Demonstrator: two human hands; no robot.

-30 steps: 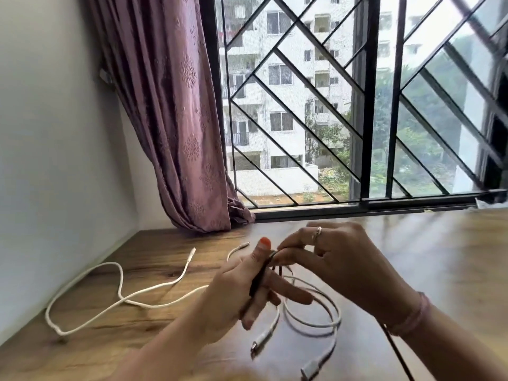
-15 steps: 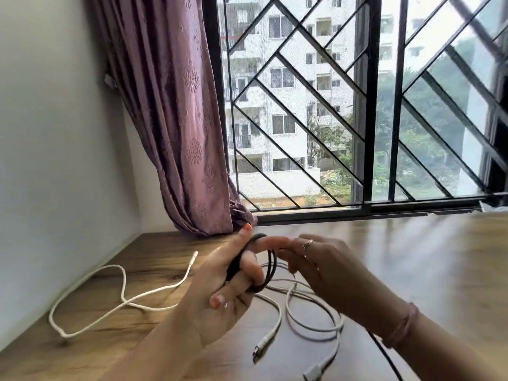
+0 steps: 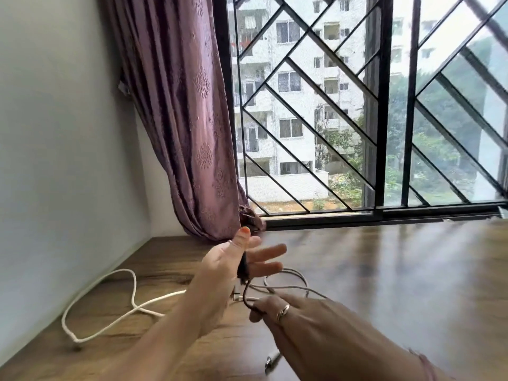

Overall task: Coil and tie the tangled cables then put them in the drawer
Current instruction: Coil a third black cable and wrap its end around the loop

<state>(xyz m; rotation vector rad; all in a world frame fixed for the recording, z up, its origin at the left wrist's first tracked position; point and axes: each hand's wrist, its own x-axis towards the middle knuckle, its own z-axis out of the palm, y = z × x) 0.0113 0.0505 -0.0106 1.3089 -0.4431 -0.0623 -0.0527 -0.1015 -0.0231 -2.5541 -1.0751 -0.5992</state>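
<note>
Head view: the left hand [image 3: 220, 268] is raised above the wooden desk [image 3: 384, 270], thumb pressing the dark plug end of a black cable [image 3: 244, 294] against its fingers [image 3: 268, 253], which splay apart beyond it. Below those fingers the cable loops down to the right hand [image 3: 299, 323], whose fingers are pinched together on it. White cables [image 3: 132, 303] lie loose on the desk under and to the left of both hands, near a purple curtain [image 3: 187, 119].

Mauve patterned curtain [image 3: 176, 111] beside a black diamond-grilled window [image 3: 357, 105], above a wooden table [image 3: 398, 270].
</note>
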